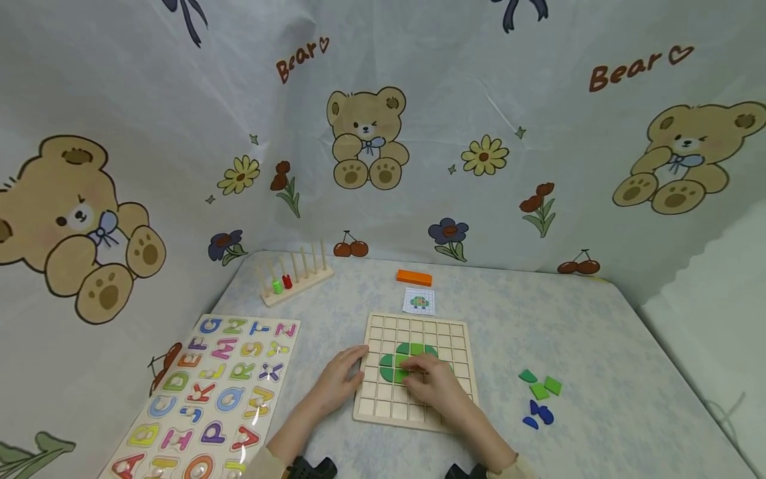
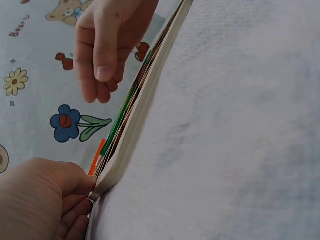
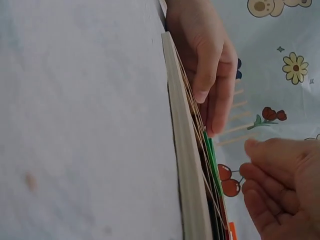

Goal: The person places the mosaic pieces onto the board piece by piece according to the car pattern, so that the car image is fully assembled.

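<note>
A wooden grid board lies on the table in front of me, with green flat pieces joined in a rounded shape on it. My left hand rests against the board's left edge, fingertips and thumb touching the rim. Over the green shape hovers my right hand, which hides part of it. In the right wrist view the right hand has its thumb and fingers apart, and no piece shows between them. A small picture card with a green turtle-like pattern lies just beyond the board.
Loose green pieces and blue pieces lie right of the board. At the left is an alphabet puzzle board. A peg rack with green and red beads and an orange block stand toward the back curtain.
</note>
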The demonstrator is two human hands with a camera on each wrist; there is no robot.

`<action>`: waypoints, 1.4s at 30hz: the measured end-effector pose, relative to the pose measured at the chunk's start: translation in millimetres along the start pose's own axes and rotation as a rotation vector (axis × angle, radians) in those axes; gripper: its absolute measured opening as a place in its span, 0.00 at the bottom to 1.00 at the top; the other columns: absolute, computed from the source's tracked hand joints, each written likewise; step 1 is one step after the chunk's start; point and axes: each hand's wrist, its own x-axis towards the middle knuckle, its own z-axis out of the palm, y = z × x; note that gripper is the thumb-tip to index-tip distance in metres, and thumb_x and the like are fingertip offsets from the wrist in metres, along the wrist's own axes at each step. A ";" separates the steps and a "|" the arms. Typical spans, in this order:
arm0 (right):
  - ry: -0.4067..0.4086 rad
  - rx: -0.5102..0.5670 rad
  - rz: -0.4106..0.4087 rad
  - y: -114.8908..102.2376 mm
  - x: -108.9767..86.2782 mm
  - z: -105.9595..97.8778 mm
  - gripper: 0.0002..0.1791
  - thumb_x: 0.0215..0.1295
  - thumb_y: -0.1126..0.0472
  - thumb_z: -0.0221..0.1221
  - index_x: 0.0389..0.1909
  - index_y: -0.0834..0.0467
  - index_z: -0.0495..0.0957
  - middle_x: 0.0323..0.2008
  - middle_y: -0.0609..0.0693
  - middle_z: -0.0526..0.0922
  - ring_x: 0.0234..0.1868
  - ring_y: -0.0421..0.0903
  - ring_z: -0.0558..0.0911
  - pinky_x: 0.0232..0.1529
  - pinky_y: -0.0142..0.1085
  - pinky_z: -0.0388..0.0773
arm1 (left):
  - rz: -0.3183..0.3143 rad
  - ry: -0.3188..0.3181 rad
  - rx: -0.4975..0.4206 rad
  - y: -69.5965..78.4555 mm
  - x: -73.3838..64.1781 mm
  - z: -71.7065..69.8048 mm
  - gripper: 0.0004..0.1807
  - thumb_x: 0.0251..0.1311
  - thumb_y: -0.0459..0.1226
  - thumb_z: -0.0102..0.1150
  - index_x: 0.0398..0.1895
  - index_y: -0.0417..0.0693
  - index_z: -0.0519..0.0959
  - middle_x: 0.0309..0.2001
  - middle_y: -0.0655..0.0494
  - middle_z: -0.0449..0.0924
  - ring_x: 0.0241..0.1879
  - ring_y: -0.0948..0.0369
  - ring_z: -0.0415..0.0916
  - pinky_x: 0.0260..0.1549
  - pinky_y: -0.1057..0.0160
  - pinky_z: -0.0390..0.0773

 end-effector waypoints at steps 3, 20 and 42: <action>0.007 0.070 0.037 -4.3 0.1 -10.9 0.13 0.57 0.63 0.66 0.43 0.59 0.82 0.40 0.44 0.82 0.41 0.44 0.81 0.42 0.34 0.79 | -0.006 -0.003 0.000 0.9 1.0 0.1 0.26 0.62 0.29 0.54 0.64 0.34 0.66 0.63 0.42 0.66 0.64 0.48 0.61 0.61 0.48 0.62; 0.282 -0.293 0.157 28.1 -57.4 -119.7 0.17 0.56 0.62 0.67 0.48 0.56 0.80 0.44 0.47 0.81 0.41 0.48 0.79 0.40 0.44 0.79 | 0.011 0.000 0.006 -1.0 -2.7 1.0 0.26 0.63 0.29 0.54 0.64 0.34 0.66 0.63 0.43 0.66 0.63 0.48 0.62 0.60 0.47 0.64; 0.361 -0.293 0.632 91.5 -110.9 -156.6 0.26 0.65 0.52 0.58 0.57 0.65 0.72 0.52 0.65 0.76 0.50 0.61 0.75 0.45 0.52 0.76 | -0.030 -0.007 -0.008 0.1 -1.5 0.8 0.26 0.62 0.29 0.54 0.65 0.35 0.66 0.63 0.45 0.66 0.64 0.50 0.61 0.61 0.49 0.62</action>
